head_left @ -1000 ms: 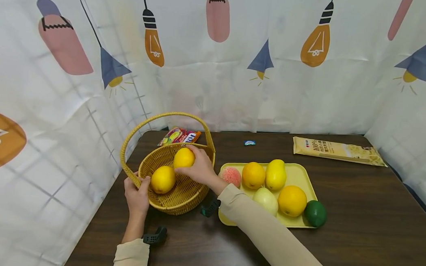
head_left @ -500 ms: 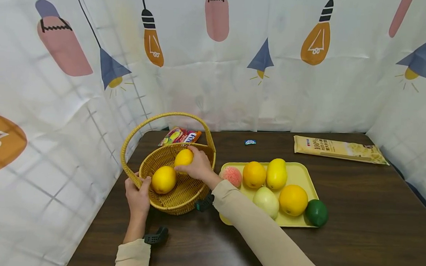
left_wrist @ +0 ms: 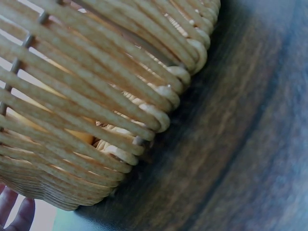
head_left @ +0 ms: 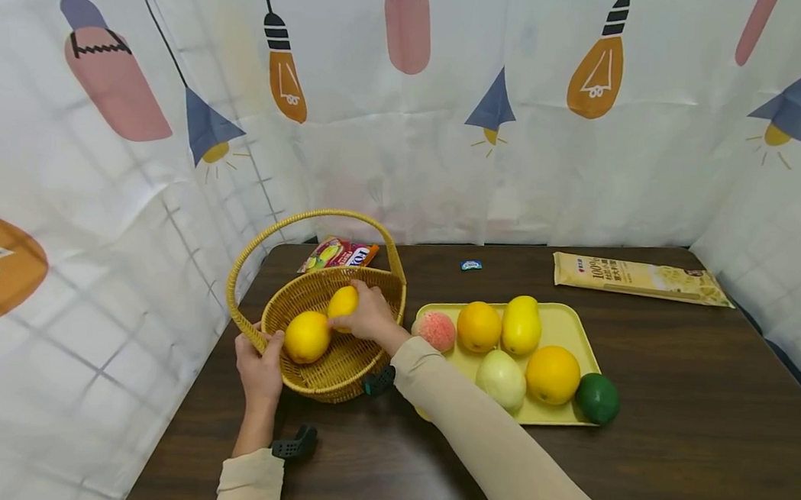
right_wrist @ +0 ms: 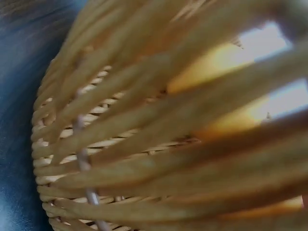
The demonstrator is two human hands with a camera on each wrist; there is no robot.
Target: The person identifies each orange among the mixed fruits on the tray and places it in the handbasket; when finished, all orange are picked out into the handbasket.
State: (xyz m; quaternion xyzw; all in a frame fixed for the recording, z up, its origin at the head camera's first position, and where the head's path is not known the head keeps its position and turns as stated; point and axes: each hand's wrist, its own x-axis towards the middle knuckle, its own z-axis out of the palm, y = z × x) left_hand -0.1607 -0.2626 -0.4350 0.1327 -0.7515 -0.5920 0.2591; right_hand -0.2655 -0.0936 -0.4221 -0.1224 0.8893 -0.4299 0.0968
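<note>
My left hand [head_left: 259, 371] grips the near left rim of a wicker basket [head_left: 337, 390], at the foot of its tall arched handle. Inside the basket, my right hand [head_left: 371, 315] holds a smooth yellow fruit [head_left: 342, 308] between thumb and fingers, partly covering it. Beside that, a larger round yellow fruit [head_left: 308, 337] lies against the basket's left side. Woven strands fill the left wrist view, where some fingertips [left_wrist: 21, 216] show at the lower left corner. The right wrist view looks through the basket wall [right_wrist: 120, 159] at blurred yellow shapes.
A yellow tray [head_left: 571, 329] right of the basket bears a peach, two oranges, a pale green fruit and a yellow oblong fruit. A dark green avocado-like fruit [head_left: 597, 398] overlaps its corner. Behind lie a red snack bag [head_left: 338, 255], a small blue packet [head_left: 471, 265] and a long yellow package [head_left: 640, 280].
My right hand has sunk slightly lower into the basket with the yellow fruit, which is now more covered by the fingers. The left hand keeps its hold on the rim.
</note>
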